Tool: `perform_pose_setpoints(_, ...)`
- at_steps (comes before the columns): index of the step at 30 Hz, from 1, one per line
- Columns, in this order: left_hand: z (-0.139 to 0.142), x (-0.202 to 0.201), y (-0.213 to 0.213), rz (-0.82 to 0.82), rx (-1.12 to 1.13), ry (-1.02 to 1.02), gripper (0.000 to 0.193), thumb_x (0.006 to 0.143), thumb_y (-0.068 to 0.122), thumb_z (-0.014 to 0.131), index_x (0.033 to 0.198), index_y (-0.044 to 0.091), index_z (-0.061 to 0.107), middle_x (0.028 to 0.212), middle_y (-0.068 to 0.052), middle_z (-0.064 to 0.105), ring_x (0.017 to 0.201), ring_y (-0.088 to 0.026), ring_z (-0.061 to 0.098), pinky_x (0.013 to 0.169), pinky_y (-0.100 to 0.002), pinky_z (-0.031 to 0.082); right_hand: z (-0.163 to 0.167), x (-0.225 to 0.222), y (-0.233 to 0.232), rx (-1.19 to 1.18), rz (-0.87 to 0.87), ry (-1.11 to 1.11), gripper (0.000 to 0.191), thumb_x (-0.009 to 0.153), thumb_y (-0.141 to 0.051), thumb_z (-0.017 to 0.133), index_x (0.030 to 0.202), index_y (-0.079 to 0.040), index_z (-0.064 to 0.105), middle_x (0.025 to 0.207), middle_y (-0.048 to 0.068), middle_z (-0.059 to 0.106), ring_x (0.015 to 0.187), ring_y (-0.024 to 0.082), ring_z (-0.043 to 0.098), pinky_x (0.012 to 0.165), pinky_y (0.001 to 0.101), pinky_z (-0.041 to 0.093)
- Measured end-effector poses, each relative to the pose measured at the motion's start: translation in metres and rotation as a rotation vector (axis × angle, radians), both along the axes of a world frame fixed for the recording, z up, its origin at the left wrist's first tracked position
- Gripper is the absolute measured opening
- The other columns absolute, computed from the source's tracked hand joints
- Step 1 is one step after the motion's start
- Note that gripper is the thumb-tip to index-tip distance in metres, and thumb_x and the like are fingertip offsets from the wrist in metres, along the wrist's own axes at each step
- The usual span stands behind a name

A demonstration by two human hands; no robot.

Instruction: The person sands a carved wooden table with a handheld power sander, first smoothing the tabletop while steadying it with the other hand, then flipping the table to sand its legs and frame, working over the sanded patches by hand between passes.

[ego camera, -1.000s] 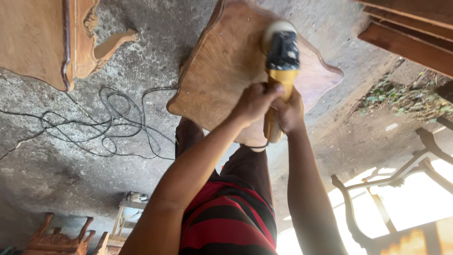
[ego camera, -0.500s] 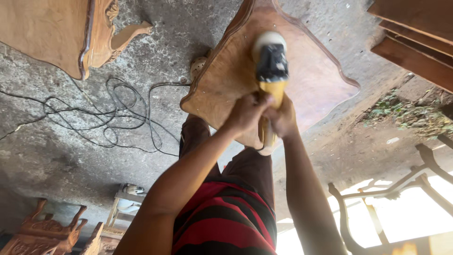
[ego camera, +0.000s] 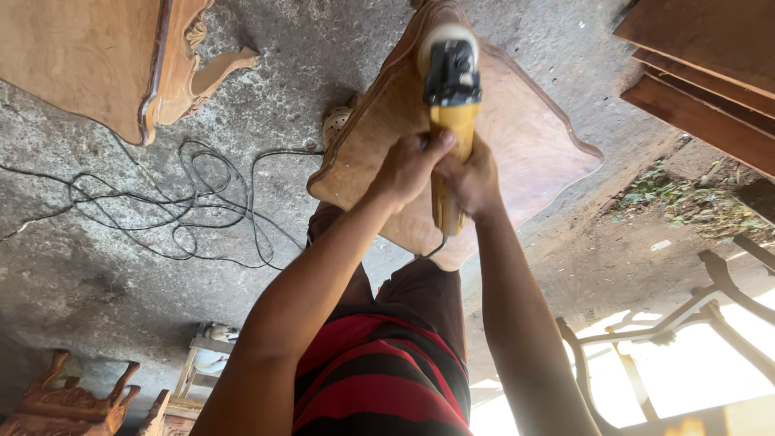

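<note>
We've got both hands, left (ego camera: 408, 165) & right (ego camera: 472, 179), clamped on the yellow angle grinder (ego camera: 450, 105) atop the scalloped wooden tabletop (ego camera: 533, 137); tilting it could gouge the wood, & its cord (ego camera: 186, 210) may snag.

floor (ego camera: 97, 299): rough concrete | on it: tangled black cable (ego camera: 186, 210), perhaps dusty

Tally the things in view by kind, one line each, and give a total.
Hands: 2, the left hand and the right hand, both gripping the power tool
Yellow and black power tools: 1, the sander
Scalloped wooden tabletops: 1
Carved wooden panels: 1
Black cables: 1
Stacked boards: 1 pile
Total: 7
</note>
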State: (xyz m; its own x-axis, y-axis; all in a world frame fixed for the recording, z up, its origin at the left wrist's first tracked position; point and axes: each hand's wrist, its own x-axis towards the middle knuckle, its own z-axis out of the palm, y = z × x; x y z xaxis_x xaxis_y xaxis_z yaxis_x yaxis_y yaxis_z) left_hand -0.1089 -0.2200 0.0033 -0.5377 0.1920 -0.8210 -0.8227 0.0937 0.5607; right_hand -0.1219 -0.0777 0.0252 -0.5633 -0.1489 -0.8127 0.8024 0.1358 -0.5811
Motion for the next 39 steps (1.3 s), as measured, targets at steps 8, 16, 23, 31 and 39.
perform_pose_setpoints(8,0.003,0.013,-0.003,0.102,0.100,0.033,0.048,0.097,0.049,0.057,0.110,0.005,0.070,0.097,-0.006,0.074,0.091,-0.014,0.069,0.080,-0.030,0.055,0.011,0.004,-0.008,0.014,0.042,0.128,0.054,0.078,-0.016,0.074,0.129,-0.003,0.063,0.114,0.012,0.073,0.100,0.021,0.071,0.089,0.0346,0.058)
perform_pose_setpoints(16,-0.009,-0.014,-0.005,0.031,0.143,-0.005,0.052,0.098,0.051,0.057,0.108,0.002,0.074,0.096,-0.011,0.076,0.088,-0.019,0.072,0.079,-0.037,0.057,-0.021,0.012,0.005,0.077,-0.021,0.060,0.044,0.086,-0.018,0.072,0.125,0.000,0.062,0.106,0.011,0.072,0.093,0.021,0.069,0.084,0.0335,0.059)
perform_pose_setpoints(23,0.008,0.027,0.007,-0.118,-0.009,0.100,0.055,0.096,0.055,0.053,0.105,0.004,0.071,0.089,-0.010,0.075,0.080,-0.018,0.074,0.072,-0.036,0.057,-0.005,0.051,0.006,-0.035,-0.129,0.120,0.048,0.084,-0.016,0.070,0.129,-0.001,0.061,0.112,0.009,0.072,0.101,0.020,0.069,0.091,0.0342,0.057)
perform_pose_setpoints(31,-0.018,0.008,-0.009,0.073,0.129,0.145,0.056,0.104,0.054,0.055,0.109,0.000,0.070,0.098,-0.008,0.071,0.090,-0.016,0.066,0.078,-0.031,0.054,-0.028,0.018,0.005,0.105,0.059,0.148,0.048,0.082,-0.024,0.076,0.123,-0.003,0.064,0.106,0.011,0.075,0.096,0.020,0.073,0.086,0.0353,0.058)
perform_pose_setpoints(39,0.008,0.025,0.095,-0.242,-0.028,0.053,0.062,0.094,0.054,0.055,0.107,-0.004,0.073,0.094,-0.018,0.078,0.088,-0.024,0.077,0.076,-0.037,0.058,-0.001,0.068,0.091,0.126,-0.210,0.087,0.044,0.083,-0.024,0.074,0.122,-0.004,0.065,0.102,0.009,0.073,0.090,0.018,0.069,0.082,0.0338,0.057)
